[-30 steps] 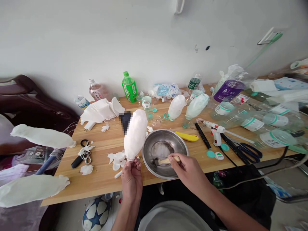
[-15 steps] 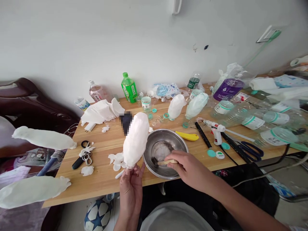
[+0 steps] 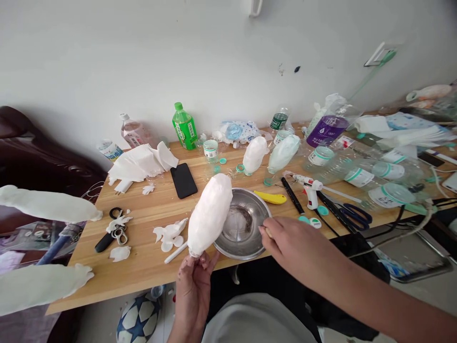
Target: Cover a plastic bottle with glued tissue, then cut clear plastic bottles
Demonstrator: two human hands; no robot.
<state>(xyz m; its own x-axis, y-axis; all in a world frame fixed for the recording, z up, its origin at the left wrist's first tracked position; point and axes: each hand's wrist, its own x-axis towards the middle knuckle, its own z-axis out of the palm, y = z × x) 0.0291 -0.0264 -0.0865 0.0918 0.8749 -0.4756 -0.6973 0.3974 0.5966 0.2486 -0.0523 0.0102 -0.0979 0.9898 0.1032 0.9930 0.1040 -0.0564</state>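
My left hand point(image 3: 194, 281) grips the lower end of a bottle wrapped in white paper point(image 3: 210, 214) and holds it tilted up over the front of the wooden table point(image 3: 150, 267). My right hand point(image 3: 291, 245) is closed at the near right rim of a steel bowl point(image 3: 243, 224). It pinches a small wooden handle whose tip barely shows; the rest is hidden behind the fingers. The wrapped bottle leans over the bowl's left rim.
A black phone point(image 3: 183, 180), white paper scraps point(image 3: 167, 233), black scissors point(image 3: 110, 231), a yellow cutter point(image 3: 271, 197), a glue gun point(image 3: 310, 188) and several plastic bottles point(image 3: 357, 174) lie on the table. A green bottle point(image 3: 184, 126) stands at the back. Wrapped white pieces point(image 3: 46, 205) jut out at left.
My right hand lifted the wooden-handled tool out of the bowl and drew back to its near right rim. The wrapped bottle tilted further right. The view shifted a little rightward.
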